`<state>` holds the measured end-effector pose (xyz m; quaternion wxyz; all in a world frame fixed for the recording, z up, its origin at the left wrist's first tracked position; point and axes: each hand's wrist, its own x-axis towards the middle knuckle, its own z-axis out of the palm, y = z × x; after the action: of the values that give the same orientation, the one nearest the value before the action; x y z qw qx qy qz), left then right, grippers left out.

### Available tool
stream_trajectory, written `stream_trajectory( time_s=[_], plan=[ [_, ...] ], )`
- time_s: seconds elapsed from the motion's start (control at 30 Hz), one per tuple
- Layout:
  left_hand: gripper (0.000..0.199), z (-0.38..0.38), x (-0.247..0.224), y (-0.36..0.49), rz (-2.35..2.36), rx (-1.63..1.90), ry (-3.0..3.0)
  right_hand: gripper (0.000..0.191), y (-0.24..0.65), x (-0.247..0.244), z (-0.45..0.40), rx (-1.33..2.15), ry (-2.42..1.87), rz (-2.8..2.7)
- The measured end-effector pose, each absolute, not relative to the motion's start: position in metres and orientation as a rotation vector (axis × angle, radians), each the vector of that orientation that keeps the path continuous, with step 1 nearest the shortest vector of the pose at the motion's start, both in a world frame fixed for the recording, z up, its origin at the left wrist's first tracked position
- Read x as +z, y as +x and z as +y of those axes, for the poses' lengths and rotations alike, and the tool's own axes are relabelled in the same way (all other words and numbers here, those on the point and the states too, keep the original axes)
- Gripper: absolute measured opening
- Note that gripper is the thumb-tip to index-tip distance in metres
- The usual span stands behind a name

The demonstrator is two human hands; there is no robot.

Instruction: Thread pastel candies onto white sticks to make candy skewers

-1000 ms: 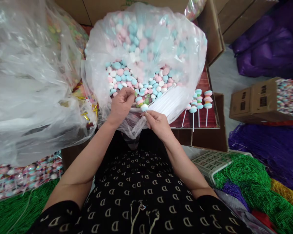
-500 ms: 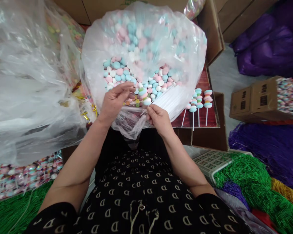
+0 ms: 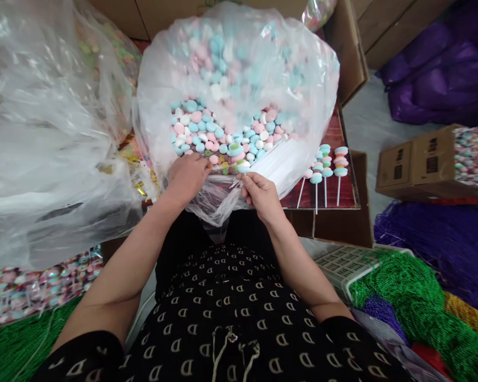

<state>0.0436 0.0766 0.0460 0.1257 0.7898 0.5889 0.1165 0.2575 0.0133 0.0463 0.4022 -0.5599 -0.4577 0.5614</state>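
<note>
Sinking toward the candies [image 3: 219, 132] at the mouth of the bag [image 3: 239, 53], the left hand [image 3: 187, 178] is curling its fingers [image 3: 202, 165] with no grip I can make out, while the right hand [image 3: 261, 195] is pinching a white stick [image 3: 236, 183], a few loaded sticks [image 3: 340, 162] are lying done on the board [image 3: 302, 199], and most candies are remaining bagged.

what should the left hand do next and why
Probably pick one pastel candy from the pile and push it onto the white stick pinched by the right hand. The left hand is already at the pile, and the candy pops on the board nearby show candies stacked on sticks.
</note>
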Motion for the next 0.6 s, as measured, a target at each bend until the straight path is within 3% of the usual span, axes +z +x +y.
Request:
stream_trajectory(
  time_s=[0.17,0.37,0.6],
  plan=[
    [0.016,0.079,0.047,0.046,1.706,0.525,2.199,0.063,0.258,0.047,0.011,1.440,-1.437,-1.168],
    [0.014,0.077,0.054,0.045,1.475,0.970,1.581,0.056,0.257,0.050,0.004,1.441,-1.458,-1.359],
    [0.015,0.075,0.048,0.052,1.442,1.053,1.459,0.042,0.253,0.049,0.005,1.404,-1.504,-1.407]
  ],
)
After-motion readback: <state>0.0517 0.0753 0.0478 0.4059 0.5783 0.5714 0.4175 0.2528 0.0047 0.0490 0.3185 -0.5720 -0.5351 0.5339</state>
